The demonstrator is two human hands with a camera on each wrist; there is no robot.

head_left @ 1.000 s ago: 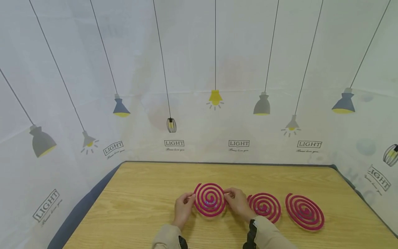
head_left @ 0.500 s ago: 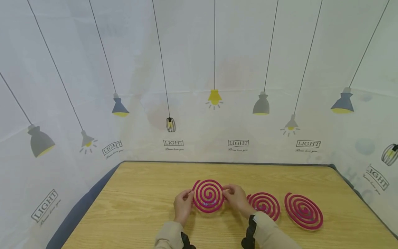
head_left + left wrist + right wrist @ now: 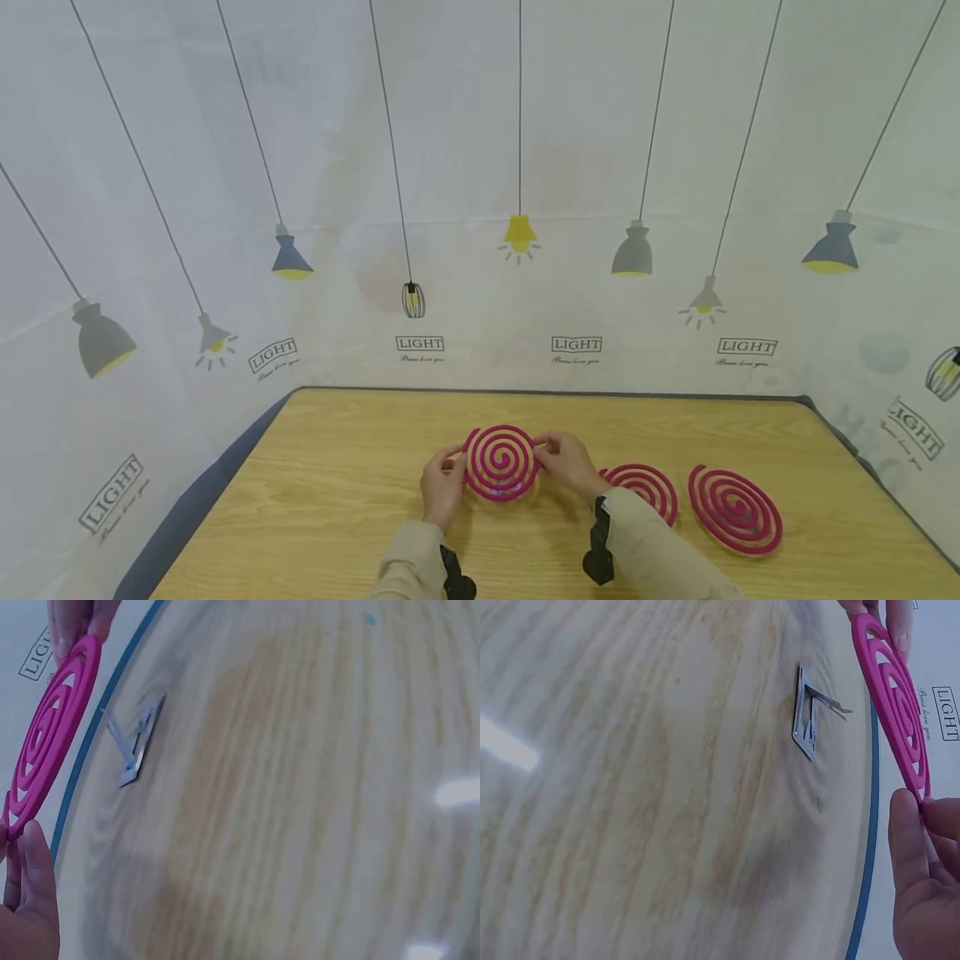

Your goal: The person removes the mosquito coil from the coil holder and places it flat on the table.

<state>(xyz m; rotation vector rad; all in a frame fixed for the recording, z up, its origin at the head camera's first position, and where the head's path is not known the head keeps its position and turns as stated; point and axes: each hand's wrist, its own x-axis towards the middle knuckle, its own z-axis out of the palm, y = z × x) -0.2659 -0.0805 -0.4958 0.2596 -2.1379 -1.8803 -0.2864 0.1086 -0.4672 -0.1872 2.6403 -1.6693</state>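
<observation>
With both hands I am pinching one pink spiral coil (image 3: 503,458) by its rim: my left hand (image 3: 442,489) at nine o'clock, my right hand (image 3: 567,464) between two and three. This coil is raised above the wooden table (image 3: 337,467), in front of me, its face tilted. The wrist views show a small metal stand (image 3: 802,735) on the table, near the coil but apart from it, with a thin strip sticking out at an angle. A little past three o'clock from my coil is a second coil (image 3: 641,489), partly covered by my right sleeve (image 3: 660,546). Farther in the same direction is a third coil (image 3: 736,504). At twelve o'clock, beyond the table, hangs a pale cloth (image 3: 457,150) printed with lamps.
</observation>
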